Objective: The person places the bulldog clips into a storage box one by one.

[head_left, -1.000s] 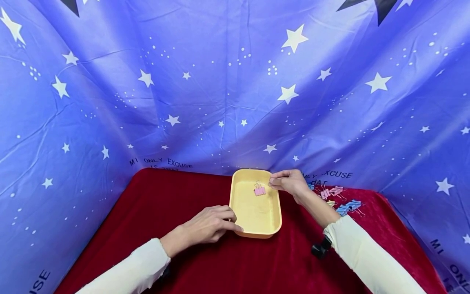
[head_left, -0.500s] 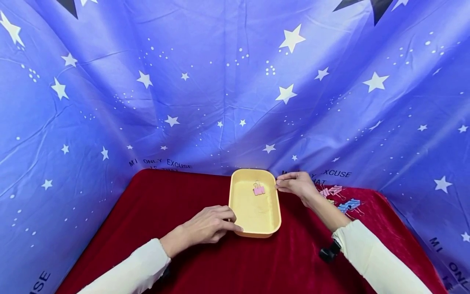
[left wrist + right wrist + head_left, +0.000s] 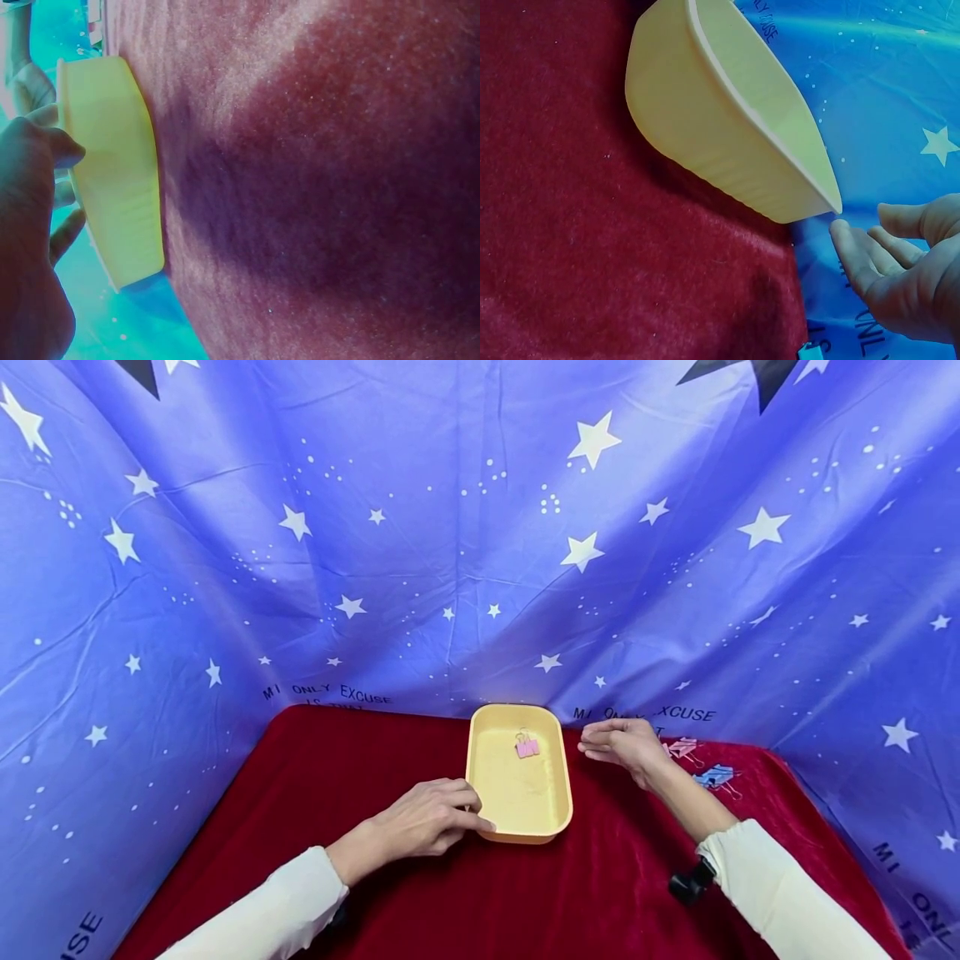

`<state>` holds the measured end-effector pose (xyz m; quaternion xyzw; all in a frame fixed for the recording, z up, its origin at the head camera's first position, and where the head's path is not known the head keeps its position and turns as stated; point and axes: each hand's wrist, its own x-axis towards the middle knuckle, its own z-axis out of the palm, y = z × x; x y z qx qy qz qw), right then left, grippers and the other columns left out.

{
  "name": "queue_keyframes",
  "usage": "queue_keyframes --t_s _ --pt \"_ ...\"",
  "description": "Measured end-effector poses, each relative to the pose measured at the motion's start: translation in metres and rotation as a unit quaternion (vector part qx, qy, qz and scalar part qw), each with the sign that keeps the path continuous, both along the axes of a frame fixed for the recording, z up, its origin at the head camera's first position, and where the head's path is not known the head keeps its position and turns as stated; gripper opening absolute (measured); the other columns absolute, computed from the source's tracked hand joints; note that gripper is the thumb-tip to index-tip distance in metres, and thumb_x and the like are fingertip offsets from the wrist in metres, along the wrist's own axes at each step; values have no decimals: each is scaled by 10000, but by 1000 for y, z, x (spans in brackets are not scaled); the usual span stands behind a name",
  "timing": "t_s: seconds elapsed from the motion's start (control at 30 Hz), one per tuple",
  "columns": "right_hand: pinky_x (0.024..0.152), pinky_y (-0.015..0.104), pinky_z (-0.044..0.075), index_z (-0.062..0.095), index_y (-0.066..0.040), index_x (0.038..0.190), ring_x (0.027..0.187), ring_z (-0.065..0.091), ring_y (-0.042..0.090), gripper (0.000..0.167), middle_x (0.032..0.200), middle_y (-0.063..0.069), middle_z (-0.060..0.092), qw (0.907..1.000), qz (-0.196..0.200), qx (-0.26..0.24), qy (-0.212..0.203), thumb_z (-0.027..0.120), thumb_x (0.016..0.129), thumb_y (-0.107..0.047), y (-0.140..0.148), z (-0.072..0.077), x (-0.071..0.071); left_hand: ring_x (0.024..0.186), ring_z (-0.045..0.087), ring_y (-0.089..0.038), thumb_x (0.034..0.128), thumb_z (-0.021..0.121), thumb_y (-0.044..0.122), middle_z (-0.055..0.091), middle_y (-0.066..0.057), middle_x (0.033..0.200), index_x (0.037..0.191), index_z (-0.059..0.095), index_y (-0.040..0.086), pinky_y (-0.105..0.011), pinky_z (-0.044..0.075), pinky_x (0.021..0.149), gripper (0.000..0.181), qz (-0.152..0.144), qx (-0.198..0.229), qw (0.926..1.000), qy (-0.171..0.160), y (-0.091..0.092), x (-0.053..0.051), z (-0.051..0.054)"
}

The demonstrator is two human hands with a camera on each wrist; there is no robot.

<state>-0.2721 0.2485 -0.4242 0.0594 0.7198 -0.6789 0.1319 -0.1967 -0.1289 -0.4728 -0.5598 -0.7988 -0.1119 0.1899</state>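
A yellow rectangular tray (image 3: pixel 517 839) stands on the red cloth, with a pink binder clip (image 3: pixel 527 749) lying inside toward its far end. My left hand (image 3: pixel 431 817) holds the tray by its near left corner; thumb and fingers straddle the rim in the left wrist view. To the right of the tray my right hand (image 3: pixel 626 750) hovers, holding nothing, its fingers extended and thumb apart in the right wrist view. Beyond it lie pink binder clips (image 3: pixel 684 748) and blue binder clips (image 3: pixel 717 777). That hand and forearm hide part of the pile.
Red velvet cloth (image 3: pixel 360 752) covers the table. A blue star-printed curtain (image 3: pixel 420 527) rises behind the table and along both sides. One blue clip (image 3: pixel 810 351) shows at the bottom of the right wrist view.
My right hand has drawn back from the tray's right rim, moving right toward the clips and covering more of them. My left hand and the pink clip in the tray stay put.
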Motion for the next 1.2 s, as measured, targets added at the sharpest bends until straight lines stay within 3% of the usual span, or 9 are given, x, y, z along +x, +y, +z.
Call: queue_keyframes --t_s 0.17,0.47,0.63,0.8,1.1,1.2 --pt "949 374 682 691 153 1327 912 852 138 283 912 -28 824 9998 -41 -54 -164 643 1052 103 8 0 2 1072 679 -94 884 823 31 722 103 1052 1230 868 322 -228 571 897 455 -71 63 9999 70 0 -2 -2" --pt "940 367 684 552 249 1465 913 848 121 437 967 -61 830 9998 7 -183 11 619 1051 126 23 -2 13 1076 682 -91 890 828 31 723 102 1048 1235 868 322 -230 574 906 453 -85 89 9999 41 1 -2 -2" --pt "961 373 678 670 169 1390 940 853 112 360 1018 -33 856 10000 12 -24 24 702 1061 27 35 -4 19 1064 678 -86 889 829 35 714 107 1043 1245 866 327 -217 572 899 462 -65 6 9999 106 1 -2 0" --pt "952 357 682 686 147 1393 963 851 105 362 1028 -40 859 10000 42 4 46 716 1072 -19 44 -8 25 1068 679 -84 900 825 34 706 113 1036 1247 867 330 -223 575 895 458 -2 -70 10000 -3 1 -2 3" --pt "945 342 679 507 215 1538 963 855 94 641 992 -58 858 9997 -119 200 -17 789 1047 -87 56 -14 36 1057 687 -84 888 823 28 713 107 1031 1245 866 322 -217 575 898 464 -59 -61 9999 113 0 -2 0" --pt "933 336 682 546 200 1515 961 855 91 606 991 -62 860 9996 -170 205 2 794 1045 -92 63 -13 40 1058 690 -86 885 825 26 715 106 1030 1245 866 323 -216 577 896 468 -67 -49 9999 141 0 -2 0"
